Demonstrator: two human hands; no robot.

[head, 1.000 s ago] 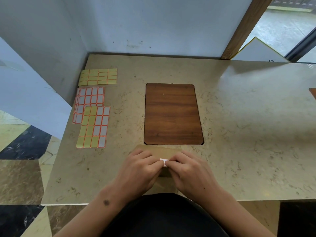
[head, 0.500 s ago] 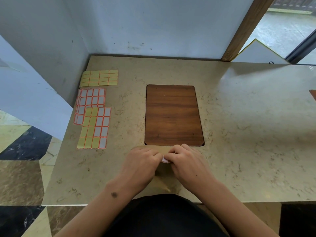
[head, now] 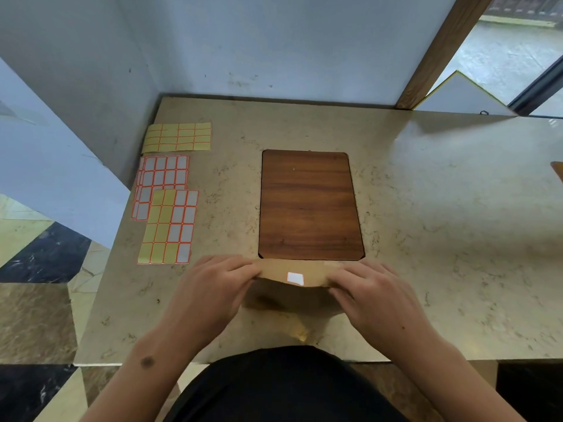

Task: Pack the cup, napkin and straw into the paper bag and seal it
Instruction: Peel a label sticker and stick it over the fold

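Holding the paper bag [head: 292, 295] at the near edge of the marble table [head: 441, 223], we keep its folded top flap down, a white sticker [head: 295, 278] sitting at the flap's middle. Our left hand [head: 210, 295] pinches the flap's left end with curled fingers; our right hand [head: 376, 300] pinches the right end likewise. Just beyond the bag lies a wooden board [head: 309, 205]. Sticker sheets [head: 169, 208] lie well apart, to the left.

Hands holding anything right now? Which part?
Both: left hand and right hand grip the paper bag at opposite ends of its folded-over top flap, either side of the sticker.
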